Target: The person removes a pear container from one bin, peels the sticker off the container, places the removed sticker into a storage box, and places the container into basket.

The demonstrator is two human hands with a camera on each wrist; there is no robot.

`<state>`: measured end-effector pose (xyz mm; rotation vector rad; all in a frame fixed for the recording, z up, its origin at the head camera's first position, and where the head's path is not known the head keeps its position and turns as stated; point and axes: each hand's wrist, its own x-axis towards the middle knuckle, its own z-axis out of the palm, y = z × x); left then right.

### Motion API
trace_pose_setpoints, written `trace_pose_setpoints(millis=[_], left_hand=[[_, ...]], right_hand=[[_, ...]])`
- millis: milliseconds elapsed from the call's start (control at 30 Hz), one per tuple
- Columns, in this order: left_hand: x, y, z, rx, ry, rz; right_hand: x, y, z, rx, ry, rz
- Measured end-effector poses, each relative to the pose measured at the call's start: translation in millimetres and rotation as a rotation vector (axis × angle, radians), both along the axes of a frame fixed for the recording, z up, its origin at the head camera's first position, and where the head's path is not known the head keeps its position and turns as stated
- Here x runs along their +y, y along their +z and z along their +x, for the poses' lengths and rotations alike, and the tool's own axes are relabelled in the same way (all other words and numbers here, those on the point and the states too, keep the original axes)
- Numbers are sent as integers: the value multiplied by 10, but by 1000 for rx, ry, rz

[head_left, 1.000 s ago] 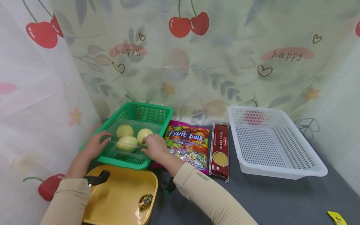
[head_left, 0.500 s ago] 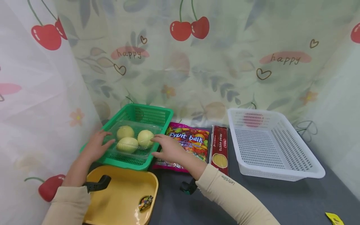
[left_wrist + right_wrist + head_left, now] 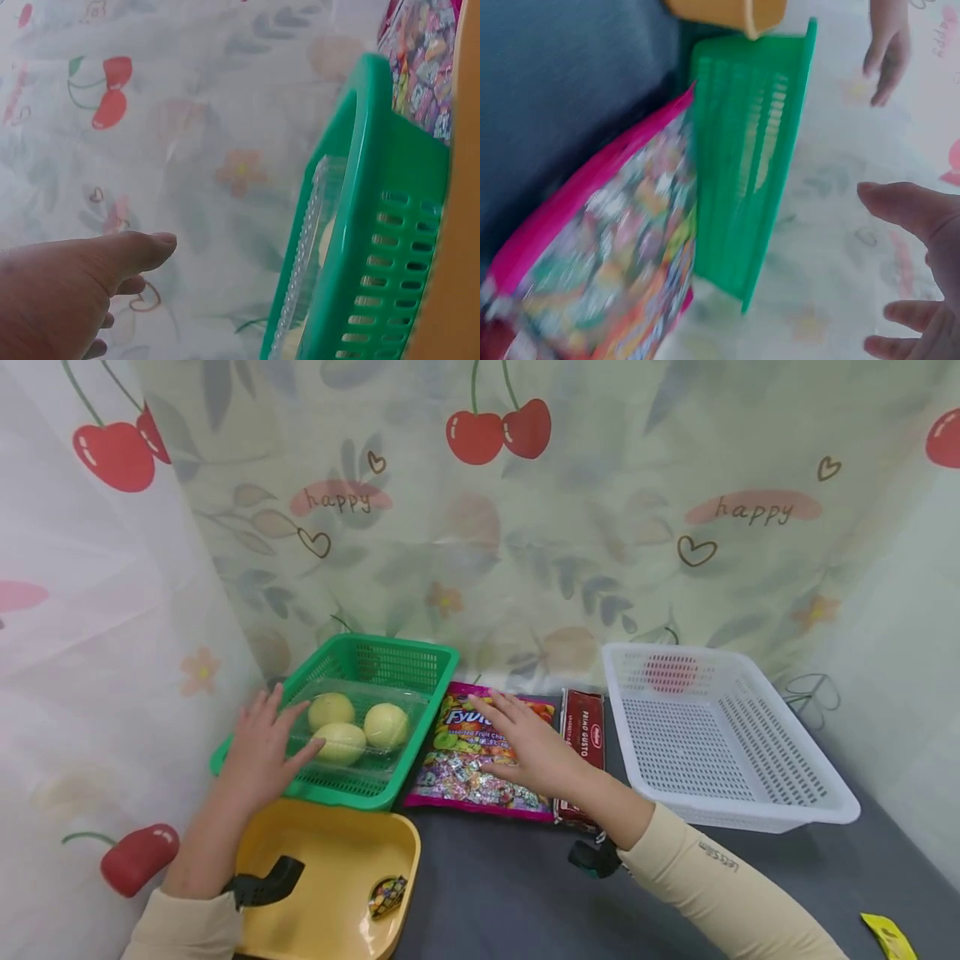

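Right hand [image 3: 536, 743] has slid off the clear plastic fruit pack [image 3: 352, 727] in the green slotted plastic basket [image 3: 405, 656] and now sits over the pink candy bag w/ multicolour print [image 3: 472, 760]; left hand [image 3: 258, 752] has lifted a bit at the basket's left rim.

Candy bag lies flat on the dark grey table [image 3: 510, 893], touching the green basket's right wall, w/ the red spaghetti packet [image 3: 588, 731] just beside it on the other side. Right fingers are straight and slightly spread, palm down on or just above the bag; real contact hard to tell. Left fingers straight, spread, holding nothing, near the pack w/ three pale yellow round fruits.

To grip the bag well, I'd judge: curl fingers under the far edge, thumb on top, take it near the middle so the loose sweets don't sag to one end, and avoid dragging the spaghetti packet.

Head view alone shows the white slotted plastic basket [image 3: 720, 735] at right, the yellow plastic tray [image 3: 330, 860] w/ a small wrapped sweet [image 3: 387, 896], and a yellow scrap [image 3: 888, 935] at the table corner. Right wrist view [image 3: 922, 217] shows the bag edge [image 3: 615, 255] against the green wall [image 3: 750, 150] up close, blurred. Left wrist view [image 3: 82, 277] shows the pack's ribbed rim [image 3: 304, 247] inside the basket [image 3: 382, 225].
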<state>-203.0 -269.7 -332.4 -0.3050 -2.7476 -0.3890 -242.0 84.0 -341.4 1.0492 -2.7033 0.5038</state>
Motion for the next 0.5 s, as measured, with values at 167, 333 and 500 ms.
trace_pose_setpoints(millis=[167,333,500], left_hand=[[88,9,107,119,-4,-31],[141,-49,196,308,-19,-65],[202,-99,274,454,-35,-91]], right_hand=[[347,-36,57,111,-58,58],[635,-77,138,154,-125,95],[904,-120,214,196,-182,84]])
